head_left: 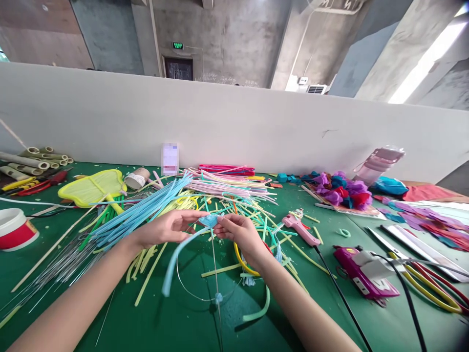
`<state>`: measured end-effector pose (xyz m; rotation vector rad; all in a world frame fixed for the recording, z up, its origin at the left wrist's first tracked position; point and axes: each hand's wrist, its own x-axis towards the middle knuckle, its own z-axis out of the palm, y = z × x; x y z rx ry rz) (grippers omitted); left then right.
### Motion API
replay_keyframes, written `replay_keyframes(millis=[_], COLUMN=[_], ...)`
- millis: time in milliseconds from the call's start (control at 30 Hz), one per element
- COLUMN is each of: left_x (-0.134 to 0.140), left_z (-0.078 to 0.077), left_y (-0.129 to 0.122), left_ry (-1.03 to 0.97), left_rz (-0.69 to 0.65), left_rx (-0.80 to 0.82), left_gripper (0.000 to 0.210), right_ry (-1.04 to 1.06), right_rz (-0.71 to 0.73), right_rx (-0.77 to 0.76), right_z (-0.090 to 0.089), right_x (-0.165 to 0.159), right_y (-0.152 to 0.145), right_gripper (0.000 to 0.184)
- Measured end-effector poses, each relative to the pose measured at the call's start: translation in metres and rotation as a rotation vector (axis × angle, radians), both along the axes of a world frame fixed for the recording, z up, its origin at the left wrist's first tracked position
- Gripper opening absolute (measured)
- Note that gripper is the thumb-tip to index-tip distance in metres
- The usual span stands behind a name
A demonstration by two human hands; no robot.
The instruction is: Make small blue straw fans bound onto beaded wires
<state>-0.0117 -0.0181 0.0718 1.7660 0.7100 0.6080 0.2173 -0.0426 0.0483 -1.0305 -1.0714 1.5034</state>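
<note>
At the middle of the head view, my right hand (240,237) pinches a small light-blue folded piece (209,221) between thumb and fingers. My left hand (170,228) is beside it, its thumb and fingers apart and a fingertip at the blue piece's edge. From there a soft light-blue strip (175,261) curves down below my left hand. A straight thin wire (215,264) runs down from the piece, with a curved wire loop around it. On the wire is a small blue knot (219,297).
Blue fuzzy stems (146,208) and pink stems (227,188) lie in bundles behind my hands. At right are a pink glue gun (300,229), a purple power strip (366,274) and scissors (428,283). A red-and-white cup (16,232) stands left, near a yellow net shape (93,188).
</note>
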Motion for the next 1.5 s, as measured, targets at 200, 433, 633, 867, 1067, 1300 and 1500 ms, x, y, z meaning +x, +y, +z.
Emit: replay_keyframes(millis=[200, 433, 633, 867, 1067, 1300, 1500], left_x=[0.005, 0.042, 0.043, 0.047, 0.049, 0.05, 0.051], left_z=[0.012, 0.028, 0.026, 0.017, 0.021, 0.024, 0.026], left_y=[0.012, 0.025, 0.024, 0.026, 0.027, 0.026, 0.024], left_ry=[-0.041, 0.283, 0.301, 0.252, 0.199, 0.185, 0.231], left_rz=[0.148, 0.118, 0.015, 0.06, 0.042, 0.078, 0.046], left_rx=[-0.31, -0.104, -0.151, -0.144, -0.16, -0.198, -0.177], left_gripper=[0.041, 0.034, 0.031, 0.032, 0.027, 0.03, 0.027], right_ry=[-0.003, -0.026, -0.012, -0.137, -0.314, -0.566, -0.318], right_rz=[0.055, -0.021, -0.051, -0.128, -0.197, -0.186, -0.089], right_rx=[0.022, 0.048, 0.088, 0.23, 0.368, 0.577, 0.323], right_z=[0.003, -0.002, -0.005, -0.003, 0.002, 0.011, 0.011], right_x=[0.0, 0.003, 0.006, 0.006, 0.008, 0.015, 0.018], right_y=[-0.002, 0.001, 0.005, 0.002, -0.003, -0.01, -0.003], right_gripper=[0.039, 0.041, 0.041, 0.037, 0.021, 0.022, 0.038])
